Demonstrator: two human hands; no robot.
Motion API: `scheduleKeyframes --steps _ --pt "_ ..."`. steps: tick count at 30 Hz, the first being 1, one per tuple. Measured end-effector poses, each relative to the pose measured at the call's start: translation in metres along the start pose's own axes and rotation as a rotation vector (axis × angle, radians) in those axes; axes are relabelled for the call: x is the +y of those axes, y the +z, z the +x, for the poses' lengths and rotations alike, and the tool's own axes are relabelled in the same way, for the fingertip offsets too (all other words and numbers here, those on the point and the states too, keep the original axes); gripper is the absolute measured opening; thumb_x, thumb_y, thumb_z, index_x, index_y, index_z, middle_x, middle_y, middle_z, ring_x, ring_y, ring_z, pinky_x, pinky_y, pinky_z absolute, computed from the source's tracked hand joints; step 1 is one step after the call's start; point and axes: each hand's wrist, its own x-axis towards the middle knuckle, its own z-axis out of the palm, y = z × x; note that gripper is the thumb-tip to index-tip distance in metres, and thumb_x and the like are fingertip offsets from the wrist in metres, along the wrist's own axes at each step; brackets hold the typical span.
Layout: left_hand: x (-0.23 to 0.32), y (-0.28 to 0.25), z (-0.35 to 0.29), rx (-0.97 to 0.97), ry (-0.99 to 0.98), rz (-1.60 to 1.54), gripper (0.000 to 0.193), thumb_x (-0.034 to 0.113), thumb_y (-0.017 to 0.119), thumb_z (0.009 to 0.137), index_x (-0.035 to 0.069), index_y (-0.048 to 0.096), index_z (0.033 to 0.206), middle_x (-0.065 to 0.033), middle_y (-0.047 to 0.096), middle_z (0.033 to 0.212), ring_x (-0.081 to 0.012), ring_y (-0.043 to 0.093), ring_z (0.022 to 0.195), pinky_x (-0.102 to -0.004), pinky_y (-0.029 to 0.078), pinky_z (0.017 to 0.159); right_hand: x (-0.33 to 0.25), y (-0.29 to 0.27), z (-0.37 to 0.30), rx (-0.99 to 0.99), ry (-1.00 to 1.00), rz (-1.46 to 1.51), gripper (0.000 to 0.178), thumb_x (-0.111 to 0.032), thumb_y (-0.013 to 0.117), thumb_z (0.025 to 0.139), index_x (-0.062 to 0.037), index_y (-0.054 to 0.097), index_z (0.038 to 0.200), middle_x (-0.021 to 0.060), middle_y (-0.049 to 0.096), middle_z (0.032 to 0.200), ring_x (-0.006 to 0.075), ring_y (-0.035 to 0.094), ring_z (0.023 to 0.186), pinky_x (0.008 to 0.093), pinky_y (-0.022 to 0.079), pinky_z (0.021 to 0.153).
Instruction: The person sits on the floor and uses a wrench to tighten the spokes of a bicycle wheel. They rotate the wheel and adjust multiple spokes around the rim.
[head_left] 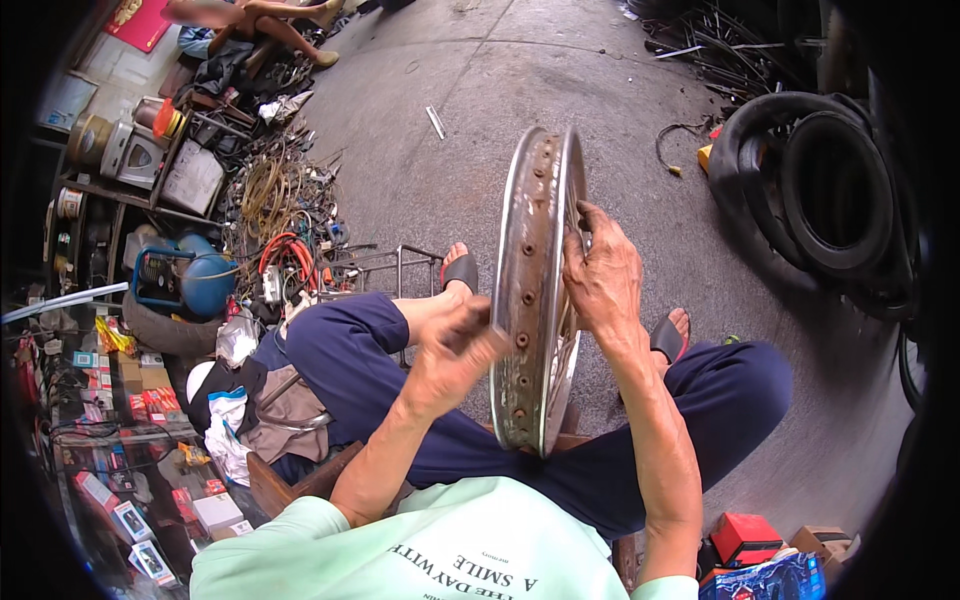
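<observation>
A worn metal wheel rim [528, 300] stands upright between my knees, its brown, rust-marked outer channel with a row of spoke holes turned toward me. Thin spokes show at its right side. My right hand [603, 268] grips the right edge of the rim, the fingers reaching toward the spokes. Beside the left edge is my left hand [452, 355], slightly blurred, with thumb and fingers apart. Its fingertips are close to the rim; whether they touch it I cannot tell.
Black tyres [835, 190] are stacked at the right. Tangled cables and parts [285, 200] lie along the left, near a blue tank [207, 275] and shelves. Small boxes [130, 520] fill the lower left. A red box [745, 538] sits lower right. Another person [265, 25] sits far left.
</observation>
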Motion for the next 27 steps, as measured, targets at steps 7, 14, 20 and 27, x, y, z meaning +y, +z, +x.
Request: scheduleKeyframes --steps 7,14,20,27 --pt "0.035 0.023 0.121 0.097 -0.149 0.095 0.049 0.04 0.065 0.091 -0.006 0.064 0.108 -0.0097 0.068 0.094 -0.0129 0.063 0.074 -0.0279 0.048 0.061 -0.015 -0.012 0.004 -0.215 0.242 0.499 0.032 -0.033 0.048 0.097 -0.0085 0.067 0.105 0.0109 0.072 0.082 0.0288 0.071 0.075 0.0407 0.054 0.069" --pt "0.032 0.028 0.143 0.034 -0.214 -0.104 0.031 0.015 0.073 0.082 -0.007 0.064 0.103 -0.0092 0.069 0.083 -0.0119 0.065 0.065 -0.0249 0.054 0.058 -0.011 -0.011 0.002 -0.26 0.143 0.121 0.024 -0.021 0.065 0.084 -0.0005 0.065 0.097 0.023 0.068 0.089 0.0409 0.068 0.083 0.0463 0.053 0.076" --pt "0.036 0.024 0.142 -0.079 -0.167 -0.068 0.032 0.017 0.071 0.083 -0.005 0.064 0.105 -0.0081 0.069 0.085 -0.0111 0.064 0.066 -0.0247 0.054 0.059 0.013 -0.001 0.017 0.027 0.088 -0.029 0.033 -0.019 0.064 0.084 0.0042 0.059 0.106 0.0241 0.066 0.091 0.0421 0.066 0.084 0.0517 0.052 0.075" --pt "0.032 0.022 0.121 -0.09 -0.139 -0.077 0.037 0.012 0.072 0.082 -0.006 0.062 0.114 -0.0069 0.069 0.092 -0.0096 0.065 0.075 -0.0227 0.054 0.067 0.022 0.02 0.02 0.079 -0.113 -0.121 0.025 -0.003 0.064 0.08 -0.0037 0.054 0.104 0.0173 0.061 0.084 0.0374 0.066 0.07 0.0456 0.054 0.057"
